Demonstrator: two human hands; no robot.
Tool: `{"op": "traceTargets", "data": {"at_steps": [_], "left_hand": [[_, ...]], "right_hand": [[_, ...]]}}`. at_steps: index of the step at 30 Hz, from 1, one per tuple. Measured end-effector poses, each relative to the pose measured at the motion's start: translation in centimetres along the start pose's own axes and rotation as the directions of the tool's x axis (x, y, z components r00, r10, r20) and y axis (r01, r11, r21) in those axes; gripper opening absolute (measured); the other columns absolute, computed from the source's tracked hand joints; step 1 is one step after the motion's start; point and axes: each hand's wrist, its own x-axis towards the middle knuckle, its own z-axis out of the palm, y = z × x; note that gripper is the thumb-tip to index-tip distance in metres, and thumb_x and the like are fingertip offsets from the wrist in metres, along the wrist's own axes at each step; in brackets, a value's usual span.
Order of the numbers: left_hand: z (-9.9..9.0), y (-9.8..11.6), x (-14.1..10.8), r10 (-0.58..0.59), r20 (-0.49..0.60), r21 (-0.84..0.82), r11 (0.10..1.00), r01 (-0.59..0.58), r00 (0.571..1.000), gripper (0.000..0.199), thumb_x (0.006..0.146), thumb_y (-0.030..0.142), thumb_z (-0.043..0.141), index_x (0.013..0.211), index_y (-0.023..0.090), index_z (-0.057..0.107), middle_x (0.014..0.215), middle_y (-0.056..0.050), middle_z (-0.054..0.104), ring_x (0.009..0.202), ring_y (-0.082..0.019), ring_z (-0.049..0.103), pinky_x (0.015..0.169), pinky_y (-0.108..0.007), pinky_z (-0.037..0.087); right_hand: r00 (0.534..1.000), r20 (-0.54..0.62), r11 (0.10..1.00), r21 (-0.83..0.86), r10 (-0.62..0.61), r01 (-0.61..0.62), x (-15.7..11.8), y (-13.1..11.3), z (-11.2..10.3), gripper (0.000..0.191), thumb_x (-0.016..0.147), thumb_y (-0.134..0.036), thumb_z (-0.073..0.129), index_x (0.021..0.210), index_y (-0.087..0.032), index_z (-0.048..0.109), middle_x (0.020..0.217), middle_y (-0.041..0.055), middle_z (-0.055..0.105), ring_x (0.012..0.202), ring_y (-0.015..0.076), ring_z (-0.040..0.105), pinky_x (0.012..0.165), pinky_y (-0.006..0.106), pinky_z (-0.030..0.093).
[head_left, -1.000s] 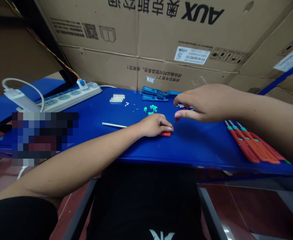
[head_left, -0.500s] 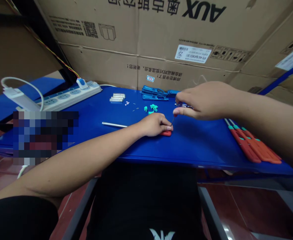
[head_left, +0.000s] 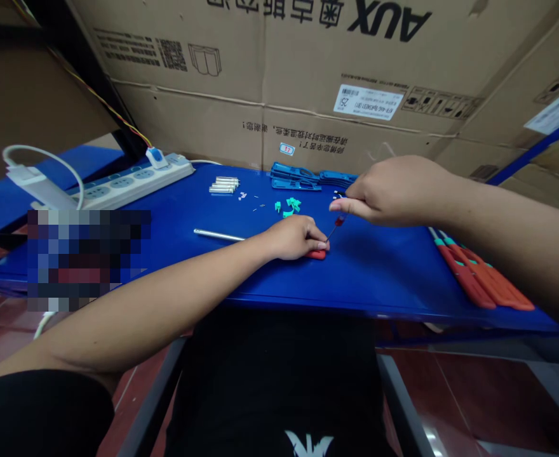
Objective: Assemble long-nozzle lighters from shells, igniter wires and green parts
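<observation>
On the blue table, my left hand [head_left: 293, 238] is closed over a red-handled long-nosed lighter [head_left: 316, 254]. Its metal tube [head_left: 218, 235] sticks out to the left, and most of the handle is hidden under my fingers. My right hand [head_left: 391, 190] grips a screwdriver [head_left: 339, 221] with a red and clear handle. The thin shaft slants down to my left fingertips at the lighter's right end; whether its tip touches is hidden. Small green plastic pieces [head_left: 293, 204] lie just beyond my left hand.
Several red and orange lighters [head_left: 491, 279] lie at the right. At the back are blue plastic parts [head_left: 296, 176] and silver cylinders [head_left: 223, 185]. A white power strip [head_left: 131, 181] with plugs is at the left. Cardboard [head_left: 188, 120] stands behind the table [head_left: 365, 273].
The screwdriver now leans more to the right, its handle end tilted away from my left hand. My right fingers have shifted slightly up its handle. My left hand stays on the lighter.
</observation>
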Motion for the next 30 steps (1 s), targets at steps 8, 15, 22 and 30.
{"op": "traceTargets", "data": {"at_steps": [8,15,22,30], "left_hand": [[-0.2,0.0,0.0,-0.018,0.005,0.005,1.000,0.018,1.000,0.016,0.090,0.027,0.067,0.096,0.023,0.081,0.093,-0.002,0.074,0.092,-0.015,0.066,0.085,-0.026,0.048],[-0.2,0.2,-0.1,-0.030,0.022,0.011,0.999,0.030,0.999,0.016,0.090,0.026,0.066,0.096,0.023,0.081,0.096,-0.002,0.073,0.091,-0.014,0.067,0.083,-0.025,0.048],[-0.9,0.4,-0.4,-0.030,0.098,-0.013,0.999,0.032,0.995,0.020,0.090,0.026,0.064,0.101,0.021,0.079,0.103,-0.003,0.072,0.095,-0.014,0.066,0.086,-0.024,0.047],[-2.0,0.9,-1.1,0.028,0.192,0.041,0.998,-0.036,0.981,0.043,0.077,0.043,0.077,0.114,0.022,0.074,0.106,-0.004,0.065,0.096,-0.017,0.063,0.085,-0.026,0.047]], "right_hand": [[0.976,0.031,0.966,0.150,-0.216,0.209,-0.2,0.5,-0.9,0.028,0.091,-0.030,0.048,0.100,-0.022,0.073,0.096,0.0073,0.074,0.088,0.0254,0.067,0.071,0.035,0.045],[0.995,0.054,0.997,0.014,-0.081,0.081,0.2,-0.9,-0.3,0.044,0.099,-0.041,0.038,0.092,-0.017,0.074,0.087,0.0134,0.073,0.074,0.0252,0.065,0.062,0.035,0.038],[0.978,0.054,0.980,0.031,-0.200,0.199,0.4,-1.2,0.0,0.038,0.101,-0.039,0.038,0.092,-0.019,0.069,0.095,0.0124,0.071,0.073,0.0232,0.063,0.057,0.033,0.032],[0.933,0.096,0.937,0.057,-0.348,0.343,-0.2,-1.2,0.4,0.021,0.095,-0.036,0.053,0.100,-0.017,0.062,0.092,0.0080,0.067,0.078,0.0215,0.061,0.059,0.030,0.033]]}}
